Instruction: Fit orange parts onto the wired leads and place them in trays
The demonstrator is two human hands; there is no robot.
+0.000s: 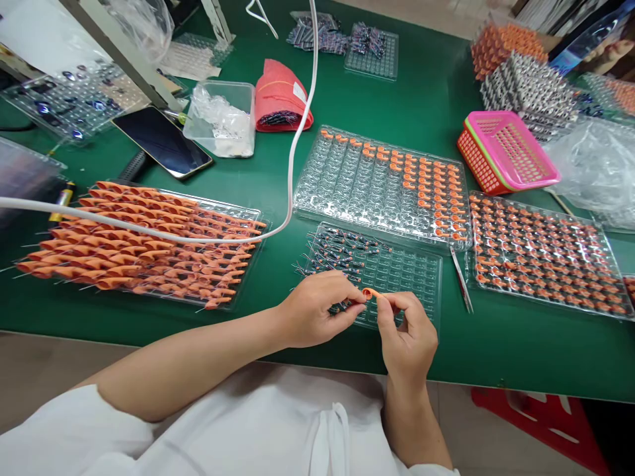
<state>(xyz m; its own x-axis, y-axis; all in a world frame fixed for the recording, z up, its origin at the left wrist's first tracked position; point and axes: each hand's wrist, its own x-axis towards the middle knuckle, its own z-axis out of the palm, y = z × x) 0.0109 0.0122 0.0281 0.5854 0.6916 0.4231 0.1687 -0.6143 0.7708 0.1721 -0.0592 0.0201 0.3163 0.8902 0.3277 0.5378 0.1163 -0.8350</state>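
Observation:
Between my two hands is a small orange plastic piece (369, 293) with a ring-shaped end and a narrow stem. My left hand (325, 309) pinches near the ring end, and my right hand (407, 330) pinches the stem. Both hands are just above a clear tray (411, 271) whose left part holds several small dark parts with thin wires (342, 248). Behind it, a larger clear tray (337, 178) carries similar orange pieces (436, 182) along its right side and back row. What my fingertips cover cannot be seen.
Stacked orange pieces (139, 244) fill a tray at left, crossed by a white cable (198, 239). Tweezers (462, 281) lie beside a full tray (546, 258) at right. Farther back are pink baskets (516, 149), a phone (163, 142), a clear tub (243, 142) and a red foam wrap (280, 99).

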